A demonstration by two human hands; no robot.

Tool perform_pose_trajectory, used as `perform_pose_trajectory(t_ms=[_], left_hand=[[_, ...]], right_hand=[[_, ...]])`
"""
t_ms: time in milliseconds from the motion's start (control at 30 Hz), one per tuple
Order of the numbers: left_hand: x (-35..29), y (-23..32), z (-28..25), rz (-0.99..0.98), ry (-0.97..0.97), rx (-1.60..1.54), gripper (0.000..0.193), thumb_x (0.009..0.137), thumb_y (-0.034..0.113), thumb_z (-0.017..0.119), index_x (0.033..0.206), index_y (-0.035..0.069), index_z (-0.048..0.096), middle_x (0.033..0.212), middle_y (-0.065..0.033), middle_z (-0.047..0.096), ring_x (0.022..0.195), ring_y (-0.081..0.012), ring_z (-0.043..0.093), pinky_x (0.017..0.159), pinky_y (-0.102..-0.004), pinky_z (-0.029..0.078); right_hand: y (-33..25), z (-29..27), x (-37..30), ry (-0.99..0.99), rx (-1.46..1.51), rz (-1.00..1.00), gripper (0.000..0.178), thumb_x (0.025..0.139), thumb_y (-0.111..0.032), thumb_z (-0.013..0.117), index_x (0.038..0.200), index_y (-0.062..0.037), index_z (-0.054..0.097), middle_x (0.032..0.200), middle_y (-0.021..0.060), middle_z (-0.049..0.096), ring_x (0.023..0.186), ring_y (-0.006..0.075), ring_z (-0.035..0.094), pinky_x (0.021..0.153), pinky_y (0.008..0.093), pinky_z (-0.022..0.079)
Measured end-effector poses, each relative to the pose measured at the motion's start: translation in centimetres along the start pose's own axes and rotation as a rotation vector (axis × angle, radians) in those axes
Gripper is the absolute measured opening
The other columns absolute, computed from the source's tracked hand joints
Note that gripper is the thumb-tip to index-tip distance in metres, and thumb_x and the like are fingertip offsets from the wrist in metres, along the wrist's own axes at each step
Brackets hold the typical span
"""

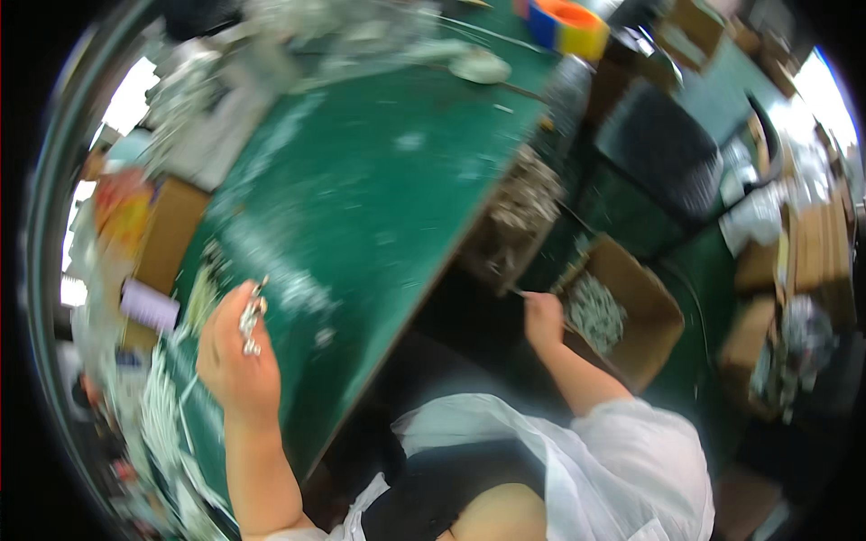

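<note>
My left hand (236,352) is raised over the left part of the green table (361,171). Its fingers are curled around a few small silvery metal parts (252,325), whose exact kind is blurred. My right hand (544,320) is off the table's edge, beside an open cardboard box (663,316). Its fingers are closed, and a thin tip sticks out toward the table; I cannot make out what it belongs to. Pale greenish-white small pieces (595,314) lie heaped inside that box.
White cables (162,415) and a purple roll (149,305) lie at the left edge, near a brown carton (169,236). Plastic bags (361,32) cover the table's far end. A black chair (663,149) stands right; a bag of brownish material (523,207) sits beside the table.
</note>
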State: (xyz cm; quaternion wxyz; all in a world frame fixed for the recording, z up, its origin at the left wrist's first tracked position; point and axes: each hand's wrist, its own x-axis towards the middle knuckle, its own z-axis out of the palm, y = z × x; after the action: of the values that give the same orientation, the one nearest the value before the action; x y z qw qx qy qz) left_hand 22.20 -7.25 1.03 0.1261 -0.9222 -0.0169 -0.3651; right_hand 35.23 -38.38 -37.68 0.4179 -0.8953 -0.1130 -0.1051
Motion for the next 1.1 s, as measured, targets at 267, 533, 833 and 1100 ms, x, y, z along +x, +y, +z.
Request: perform_pose_trajectory(t_ms=[267,533,833,1100], left_hand=[[-8.5,-9.1,-11.5,-1.041,-0.202,-1.045,0.025,0.098,0.016,0.061,0.115,-0.001,0.057,0.097,-0.0105,0.068,0.073,-0.0150,0.066,0.066,-0.0288,0.054],[-15.1,-11.2,-12.6,-1.033,-0.145,-0.932,0.020,0.096,0.011,0.062,0.112,-0.001,0.060,0.097,-0.0096,0.071,0.075,-0.0147,0.067,0.067,-0.0285,0.053],[-16.6,-11.4,-13.7,-1.022,-0.074,-0.703,0.017,0.092,0.017,0.068,0.108,0.010,0.066,0.086,-0.0125,0.070,0.074,-0.0302,0.069,0.066,-0.0362,0.053],[-16.8,-10.8,-12.3,-0.849,-0.116,-0.491,0.015,0.090,0.012,0.070,0.104,0.008,0.068,0.085,-0.0099,0.071,0.073,-0.0288,0.069,0.064,-0.0359,0.053]], right_hand=[[-17.9,-12.6,9.6,0.463,0.741,-0.331,0.011,0.105,-0.009,0.047,0.106,-0.0042,0.057,0.096,0.0047,0.056,0.080,0.0100,0.049,0.069,0.0232,0.043],[-48.2,-6.5,7.4,-0.566,0.670,-1.024,0.024,0.082,-0.004,0.072,0.104,-0.0061,0.065,0.086,0.0054,0.060,0.067,0.0139,0.052,0.059,0.0270,0.043],[-55.7,0.8,2.1,-1.101,0.744,-1.023,0.018,0.081,-0.006,0.075,0.098,-0.0048,0.069,0.086,0.0066,0.061,0.067,0.0146,0.055,0.057,0.0278,0.043],[-54.4,0.7,2.0,-1.047,0.698,-0.925,0.015,0.082,-0.001,0.074,0.095,-0.0037,0.068,0.087,0.0074,0.064,0.075,0.0165,0.063,0.065,0.0300,0.051]])
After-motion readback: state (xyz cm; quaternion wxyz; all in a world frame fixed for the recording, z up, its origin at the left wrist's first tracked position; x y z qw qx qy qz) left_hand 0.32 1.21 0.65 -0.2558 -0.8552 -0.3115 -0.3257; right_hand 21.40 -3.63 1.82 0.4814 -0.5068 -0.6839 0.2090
